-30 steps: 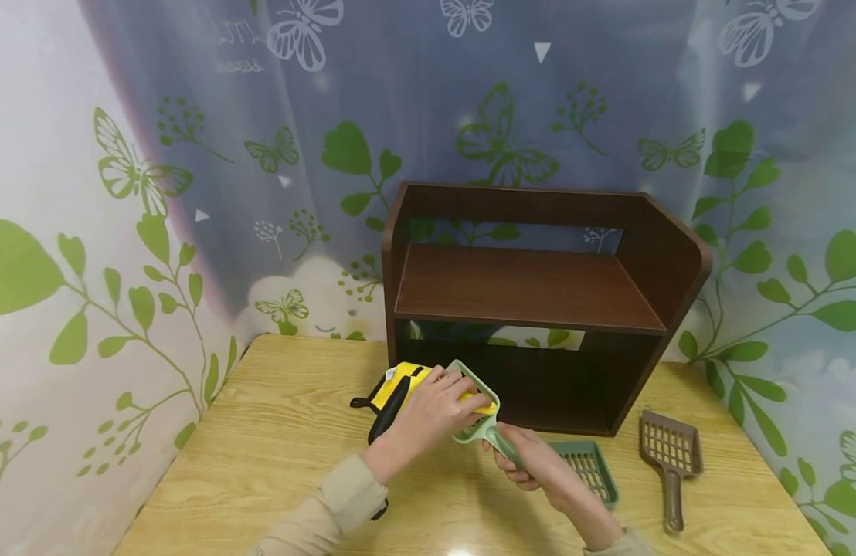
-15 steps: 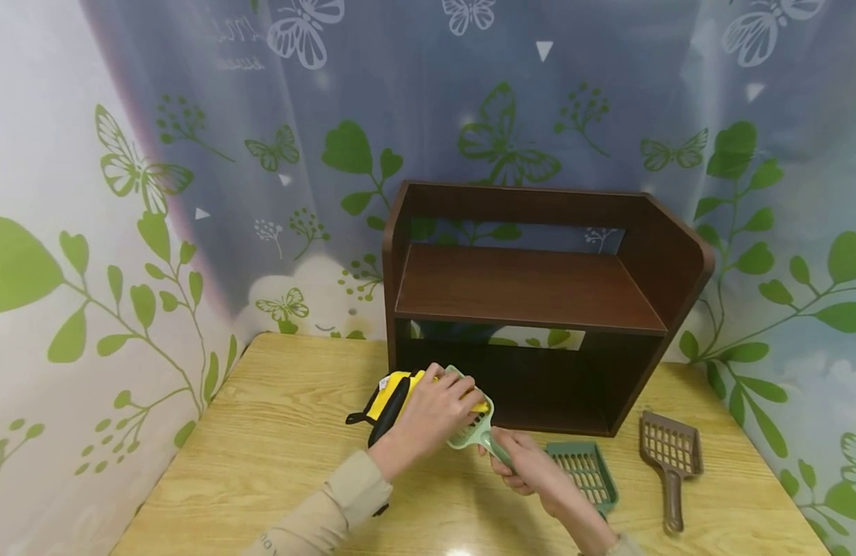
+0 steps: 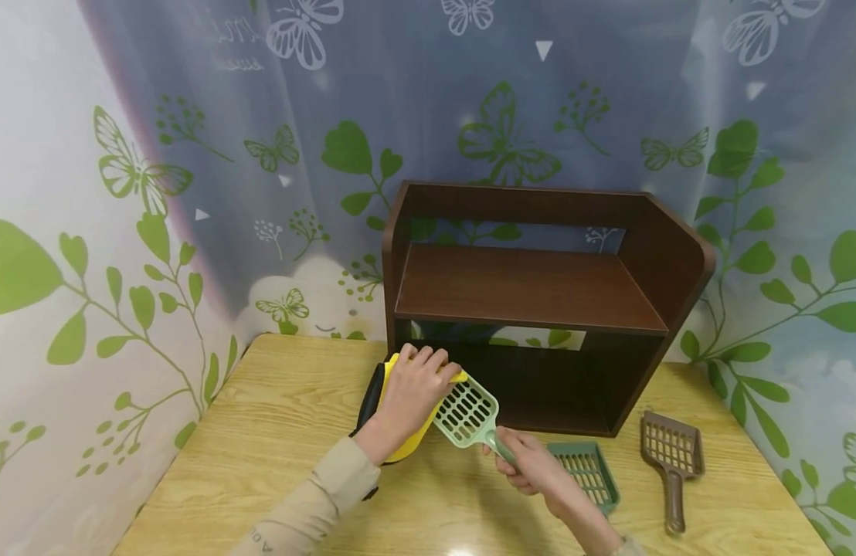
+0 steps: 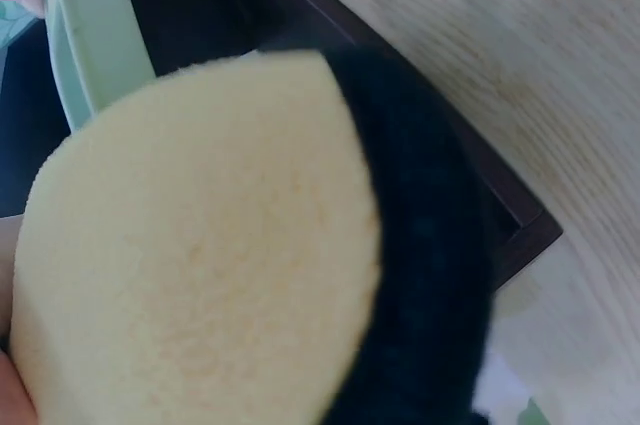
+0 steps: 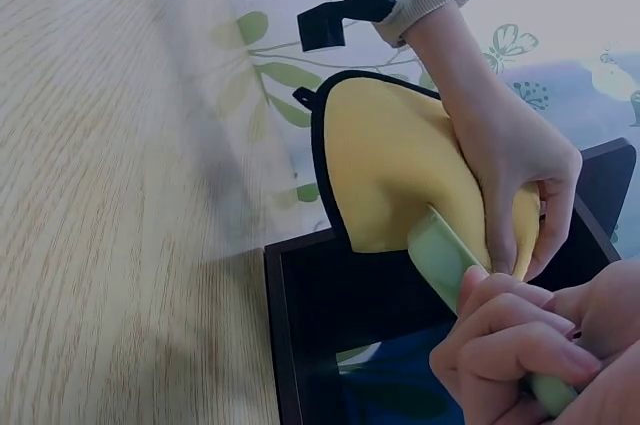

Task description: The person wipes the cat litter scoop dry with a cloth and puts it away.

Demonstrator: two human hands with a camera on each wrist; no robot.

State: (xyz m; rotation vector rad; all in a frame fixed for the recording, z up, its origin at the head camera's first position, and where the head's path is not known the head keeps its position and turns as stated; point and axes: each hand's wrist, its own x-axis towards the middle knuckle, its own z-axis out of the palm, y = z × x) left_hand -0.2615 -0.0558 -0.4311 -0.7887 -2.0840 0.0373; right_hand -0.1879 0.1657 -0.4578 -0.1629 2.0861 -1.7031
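My left hand (image 3: pixel 417 390) grips a yellow padded cloth (image 5: pixel 385 160) with black edging and a small loop, bent over between fingers and thumb. In the left wrist view the fuzzy yellow face of the cloth fills much of the picture. My right hand (image 3: pixel 528 461) is curled round the handle of a light green slotted litter scoop (image 3: pixel 485 432), held above the table with its slotted pan toward the cloth. The cloth overlaps the pan's far left edge in the head view. In the right wrist view the scoop's edge (image 5: pixel 440 257) meets the cloth.
A dark brown two-tier shelf (image 3: pixel 525 286) stands behind the hands on the wooden table (image 3: pixel 275 432). A dark green slotted scoop (image 3: pixel 612 483) lies partly behind my right forearm. Further right lies a brown slotted scoop (image 3: pixel 674 494). A patterned curtain hangs behind.
My left hand and the yellow cloth have slid left and up off most of the light green scoop, uncovering its slots. The cloth has turned in the hand. The right hand stays nearly in place.
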